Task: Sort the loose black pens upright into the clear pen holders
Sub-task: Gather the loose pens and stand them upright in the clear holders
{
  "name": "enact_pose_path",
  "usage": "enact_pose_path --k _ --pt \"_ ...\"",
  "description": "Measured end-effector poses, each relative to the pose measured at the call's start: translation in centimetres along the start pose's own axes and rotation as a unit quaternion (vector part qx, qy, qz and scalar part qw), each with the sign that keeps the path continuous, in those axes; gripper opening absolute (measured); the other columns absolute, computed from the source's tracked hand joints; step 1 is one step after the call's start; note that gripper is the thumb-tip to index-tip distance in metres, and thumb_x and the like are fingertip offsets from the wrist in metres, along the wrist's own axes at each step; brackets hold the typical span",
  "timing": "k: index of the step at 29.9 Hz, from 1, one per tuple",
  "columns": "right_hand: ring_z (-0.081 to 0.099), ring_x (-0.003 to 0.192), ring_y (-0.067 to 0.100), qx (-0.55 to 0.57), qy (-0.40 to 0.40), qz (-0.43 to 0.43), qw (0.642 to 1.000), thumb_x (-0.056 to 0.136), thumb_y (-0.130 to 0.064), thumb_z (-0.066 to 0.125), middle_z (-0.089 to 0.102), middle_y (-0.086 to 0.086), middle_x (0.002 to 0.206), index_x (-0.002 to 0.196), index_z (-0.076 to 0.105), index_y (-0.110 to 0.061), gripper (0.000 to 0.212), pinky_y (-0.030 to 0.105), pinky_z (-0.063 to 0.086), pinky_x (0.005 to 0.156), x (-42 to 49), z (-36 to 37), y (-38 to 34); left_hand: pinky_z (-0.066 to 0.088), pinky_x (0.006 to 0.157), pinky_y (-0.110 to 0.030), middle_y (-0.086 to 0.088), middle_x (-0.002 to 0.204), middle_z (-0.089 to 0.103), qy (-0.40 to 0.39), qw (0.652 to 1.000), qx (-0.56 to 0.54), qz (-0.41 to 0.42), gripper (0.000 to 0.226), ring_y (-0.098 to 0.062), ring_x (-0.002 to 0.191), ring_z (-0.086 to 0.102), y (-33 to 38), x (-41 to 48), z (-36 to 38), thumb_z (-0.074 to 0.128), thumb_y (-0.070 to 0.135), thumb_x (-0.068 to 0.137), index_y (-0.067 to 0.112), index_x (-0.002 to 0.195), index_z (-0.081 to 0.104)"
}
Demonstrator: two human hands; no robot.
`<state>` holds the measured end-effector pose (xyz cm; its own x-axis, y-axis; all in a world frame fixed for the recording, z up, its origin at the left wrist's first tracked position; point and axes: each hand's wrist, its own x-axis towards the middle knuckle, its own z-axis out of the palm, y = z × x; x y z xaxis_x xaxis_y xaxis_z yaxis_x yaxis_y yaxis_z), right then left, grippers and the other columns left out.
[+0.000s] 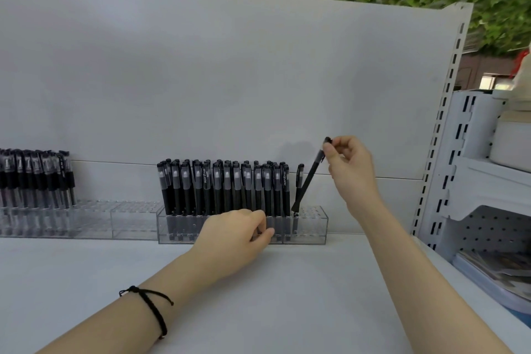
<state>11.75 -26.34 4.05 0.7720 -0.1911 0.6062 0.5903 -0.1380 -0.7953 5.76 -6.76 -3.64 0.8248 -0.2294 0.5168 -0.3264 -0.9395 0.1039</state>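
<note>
**deskjockey:** what's on your feed rn? where's the pen?

**me:** Watching the head cam from my end. The right hand (pixel 349 164) has the pen (pixel 309 178) pinched at the cap end between thumb and fingertips, with the other fingers curled in. The pen is tilted, top leaning right. Its tip is down on top of the holder (pixel 311 227), just right of a lone pen (pixel 299 181) standing upright there.

**deskjockey:** and the holder itself?

**me:** It's clear and sits at the back edge of the shelf (pixel 287 296), right of middle, up against the back panel (pixel 230 80). The left and middle parts are packed with a row (pixel 224 187) of black pens, all upright. The right end only shows bare holes past the tilted pen.

**deskjockey:** left hand doing anything?

**me:** The left hand (pixel 238 231) is at the holder's front wall near the middle, fingers curled and thumb against the plastic. It's touching for sure, but I honestly can't tell from here if it's actually gripping. There's a black bracelet (pixel 152 307) on that wrist.

**deskjockey:** anything else on there?

**me:** More clear holders (pixel 86 218) run along the back edge toward the left corner. The far-left one has another batch (pixel 34 178) of upright pens in it. A slotted post (pixel 442 123) stands at the shelf's right end.
</note>
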Motion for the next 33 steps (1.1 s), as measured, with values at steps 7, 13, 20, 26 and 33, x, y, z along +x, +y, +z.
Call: enact_pose_path --k 7,13,20,26,33 --pt "0.053 0.071 0.006 -0.078 -0.001 -0.044 0.996 0.093 -0.016 0.060 0.062 -0.005 0.086 0.087 0.054 -0.023 0.011 0.007 0.039 0.059 0.3 -0.4 0.2 0.048 0.068 -0.027 0.010 0.088 0.061 0.011 0.999 0.041 0.012 0.028 -0.008 0.081 0.057 -0.6 0.2 0.5 0.037 0.049 0.097 0.027 0.093 0.054" --pt "0.055 0.073 0.008 -0.082 -0.023 -0.046 0.995 0.092 -0.014 0.062 0.059 -0.009 0.080 0.088 0.055 -0.020 0.010 0.008 0.041 0.062 -0.2 0.2 0.8 0.043 0.063 -0.026 0.008 0.084 0.060 0.056 0.995 0.067 0.039 0.028 -0.009 0.080 0.056 -0.8 0.3 0.9 0.038 0.048 0.097 0.027 0.092 0.055" --pt "0.056 0.077 0.013 -0.062 0.011 -0.057 0.996 0.093 -0.016 0.061 0.061 -0.008 0.085 0.086 0.054 -0.024 0.013 0.016 0.042 0.067 -0.3 0.0 0.6 0.036 0.045 -0.026 0.009 0.054 0.048 0.166 0.968 0.145 0.122 0.032 -0.014 0.053 0.047 -0.5 0.6 1.1 0.038 0.042 0.081 0.022 0.063 0.056" --pt "0.054 0.074 0.011 -0.221 -0.129 -0.011 0.967 0.089 -0.024 0.065 0.062 -0.006 0.083 0.089 0.057 -0.021 0.008 0.028 0.043 0.069 -0.7 0.6 2.2 0.035 0.047 -0.027 0.008 0.053 0.048 0.152 0.970 0.161 0.105 0.033 -0.016 0.053 0.048 0.1 0.3 1.0 0.038 0.042 0.080 0.021 0.064 0.058" --pt "0.055 0.069 0.014 -0.401 -0.144 -0.009 0.905 0.084 -0.052 0.063 0.057 -0.007 0.068 0.069 0.055 -0.015 0.040 0.030 0.042 0.061 -1.4 -0.5 1.4 0.034 0.045 -0.027 0.009 0.049 0.044 0.135 0.973 0.173 0.073 0.029 -0.015 0.050 0.043 -0.5 0.2 0.8 0.043 0.040 0.080 0.022 0.059 0.052"
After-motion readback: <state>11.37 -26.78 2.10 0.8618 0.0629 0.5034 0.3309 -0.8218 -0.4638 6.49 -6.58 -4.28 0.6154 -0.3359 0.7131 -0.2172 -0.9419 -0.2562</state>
